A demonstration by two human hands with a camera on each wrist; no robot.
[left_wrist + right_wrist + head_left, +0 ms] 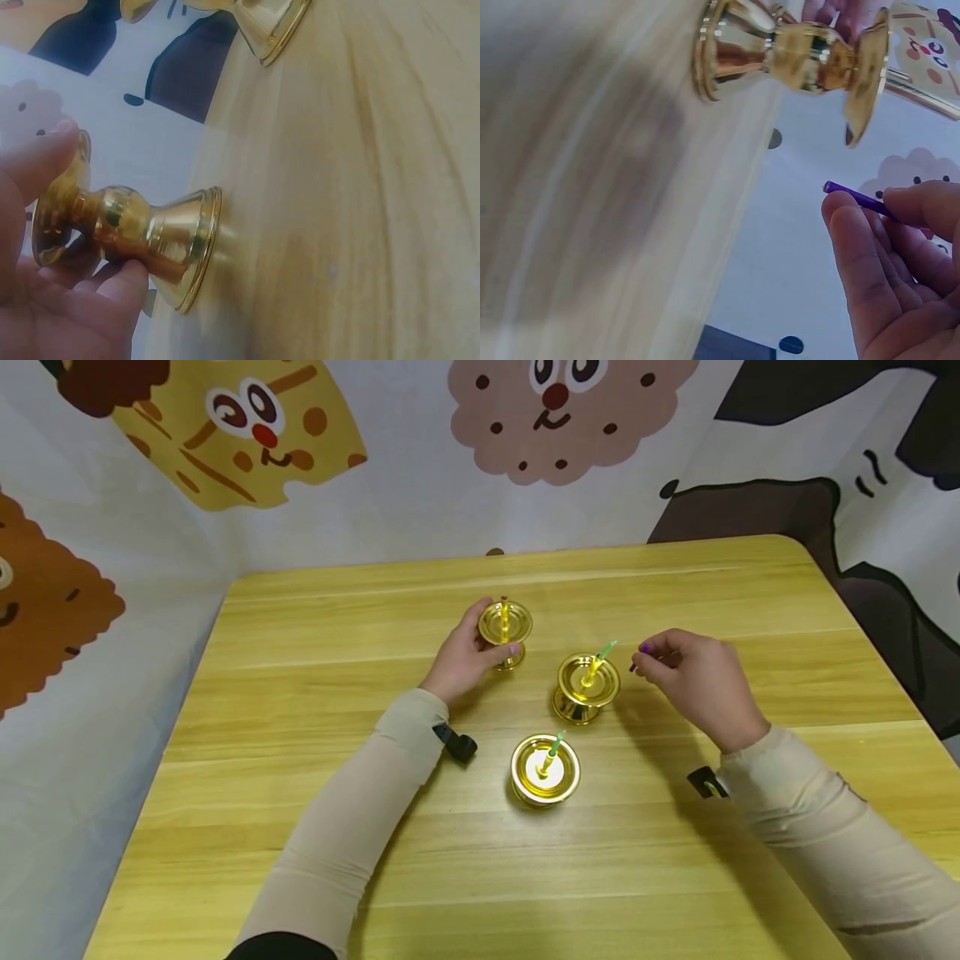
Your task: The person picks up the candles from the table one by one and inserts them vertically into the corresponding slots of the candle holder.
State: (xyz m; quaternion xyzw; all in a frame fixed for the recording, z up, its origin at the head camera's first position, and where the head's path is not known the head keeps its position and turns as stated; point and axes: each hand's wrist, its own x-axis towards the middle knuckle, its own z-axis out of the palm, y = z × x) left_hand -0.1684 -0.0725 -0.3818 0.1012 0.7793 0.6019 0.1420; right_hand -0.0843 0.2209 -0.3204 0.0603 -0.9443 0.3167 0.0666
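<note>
My left hand [460, 658] grips a gold candle holder [521, 628] that stands farthest back. In the left wrist view its thumb lies by the dish while other fingers curl under the stem [124, 217]. A gold tube [505, 620] rises from that dish. My right hand [701, 681] pinches a thin purple candle [862, 199] between thumb and fingertips, beside the middle holder [576, 703]. This second holder carries a thin green candle [607, 650] tilted in its tube. Nearest me, a third gold holder [572, 781] bears another green candle [556, 744].
All three holders stand upright on a wooden table [315, 635], close together near its middle. Behind the table's far edge hangs a pale cloth [405, 502] printed with cartoon biscuits. Black wrist straps [456, 745] stick out from both sleeves.
</note>
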